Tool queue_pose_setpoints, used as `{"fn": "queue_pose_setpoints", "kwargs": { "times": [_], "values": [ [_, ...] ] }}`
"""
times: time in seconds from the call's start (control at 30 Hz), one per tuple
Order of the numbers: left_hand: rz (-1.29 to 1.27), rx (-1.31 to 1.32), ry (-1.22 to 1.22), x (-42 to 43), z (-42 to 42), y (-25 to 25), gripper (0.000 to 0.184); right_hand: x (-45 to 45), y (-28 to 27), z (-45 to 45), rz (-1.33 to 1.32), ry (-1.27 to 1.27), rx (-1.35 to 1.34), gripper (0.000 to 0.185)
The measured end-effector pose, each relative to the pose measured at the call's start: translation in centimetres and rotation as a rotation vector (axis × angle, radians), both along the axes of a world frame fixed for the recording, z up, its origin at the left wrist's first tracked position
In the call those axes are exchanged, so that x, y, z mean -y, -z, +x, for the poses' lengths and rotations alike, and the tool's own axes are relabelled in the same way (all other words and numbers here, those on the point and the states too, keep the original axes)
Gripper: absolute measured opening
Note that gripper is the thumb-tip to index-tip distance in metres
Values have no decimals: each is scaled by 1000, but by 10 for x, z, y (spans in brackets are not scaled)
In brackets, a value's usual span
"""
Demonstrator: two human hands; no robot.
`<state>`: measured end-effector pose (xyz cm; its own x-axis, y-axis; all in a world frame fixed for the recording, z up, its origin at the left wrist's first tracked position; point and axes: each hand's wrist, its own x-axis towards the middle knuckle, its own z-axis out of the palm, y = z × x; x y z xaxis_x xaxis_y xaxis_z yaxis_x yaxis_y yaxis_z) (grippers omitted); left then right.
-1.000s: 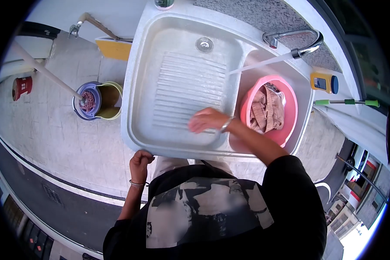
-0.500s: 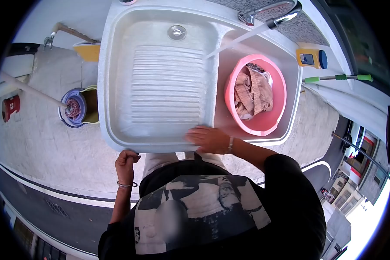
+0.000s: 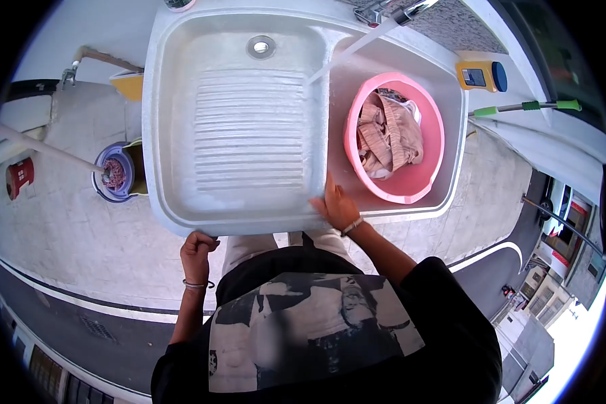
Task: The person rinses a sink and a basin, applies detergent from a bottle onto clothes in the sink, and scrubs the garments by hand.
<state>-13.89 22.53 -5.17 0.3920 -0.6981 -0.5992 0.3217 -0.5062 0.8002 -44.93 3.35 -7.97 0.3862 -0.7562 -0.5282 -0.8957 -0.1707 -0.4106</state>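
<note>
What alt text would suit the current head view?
A person's right hand and left hand are at the front edge of a pale sink; water runs from a tap into the ribbed basin; a pink tub of clothes stands in the other.

Double-basin sink (image 3: 152, 121), with parts concealed, cropped or indistinct.
Above the far edge, the faucet (image 3: 402, 15) and, at the far left corner, a small container (image 3: 178, 4) are cropped by the upper margin; the left edge conceals part of the mop bucket (image 3: 124, 191) and the yellow panel (image 3: 128, 85). Garments (image 3: 402, 135) cover much of the pink basin's (image 3: 421, 183) floor. At the near edge, the right hand's (image 3: 340, 207) thumb is blurred and its palm hidden; the left hand's (image 3: 197, 249) contact with the rim is indeterminable. The yellow bottle's (image 3: 479, 75) label is illegibly small.
</note>
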Motion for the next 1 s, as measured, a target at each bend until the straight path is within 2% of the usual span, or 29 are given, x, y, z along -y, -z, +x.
{"fn": "queue_pose_setpoints", "kwargs": {
  "times": [0.03,0.13,0.17,0.2,0.27,0.33,0.4,0.47,0.57,0.6,0.7,0.73,0.8,0.9,0.97,1.0],
  "values": [
    [1,-9,-12,1,-2,1,20,7,7,4,68,62,-52,81],
    [6,9,-19,2,-3,-1,20,20,12,12,60,171,176,75],
    [-7,20,-6,0,-2,0,20,22,10,12,110,163,104,71],
    [-25,42,-6,-1,-2,4,20,17,21,10,-1,160,123,67],
    [7,98,28,1,-3,-2,17,24,36,13,-16,95,-56,65],
    [-29,99,62,-2,-1,-1,17,69,27,40,10,342,109,66],
    [-40,66,60,-9,0,3,16,125,35,66,-56,342,2,69],
    [28,39,-4,-8,-2,-12,17,151,52,93,-540,221,101,70],
    [66,141,37,-32,6,-5,21,127,-13,154,-817,-295,-35,67],
    [78,153,27,-38,7,-3,21,106,-12,174,-739,-417,163,71],
    [103,77,-45,-50,8,-2,21,28,-13,247,-411,-710,727,61],
    [108,73,-43,-51,10,-5,20,12,-26,273,-57,-775,780,66],
    [127,92,-24,-52,16,-11,21,-14,-6,293,-347,-1107,899,69],
    [125,77,-94,-50,24,-18,21,22,16,339,-371,-1070,802,74],
    [113,50,-134,-59,26,-14,21,92,-4,356,-321,-911,572,74],
    [139,60,-119,-59,28,-14,21,117,6,359,-607,-770,590,70]
  ]
}}
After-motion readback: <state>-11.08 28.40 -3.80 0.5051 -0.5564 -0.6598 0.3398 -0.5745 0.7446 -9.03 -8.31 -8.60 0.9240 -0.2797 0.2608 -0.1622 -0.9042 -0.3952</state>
